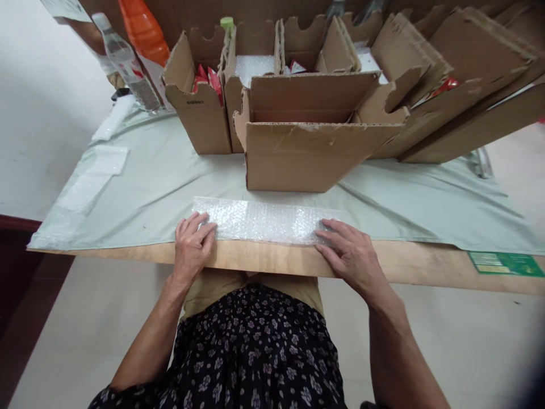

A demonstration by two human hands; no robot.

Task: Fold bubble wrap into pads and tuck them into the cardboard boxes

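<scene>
A long strip of clear bubble wrap [264, 220] lies flat along the near edge of the table. My left hand [194, 241] rests on its left end, fingers spread and thumb at the near edge. On the right end, the fingertips of my right hand [347, 247] press down, fingers apart and thumb toward me. Neither hand wraps round the strip. Just beyond it stands a low cardboard box [298, 156] with an open top; its bottom is hidden.
Several cardboard bins stand behind, among them a left bin [202, 122] with red packets [208, 79]. Bubble wrap pieces [87, 184] lie at left, near a clear bottle [131, 68] and an orange bottle [145, 34]. A green card [506, 263] lies on the wooden edge [272, 258].
</scene>
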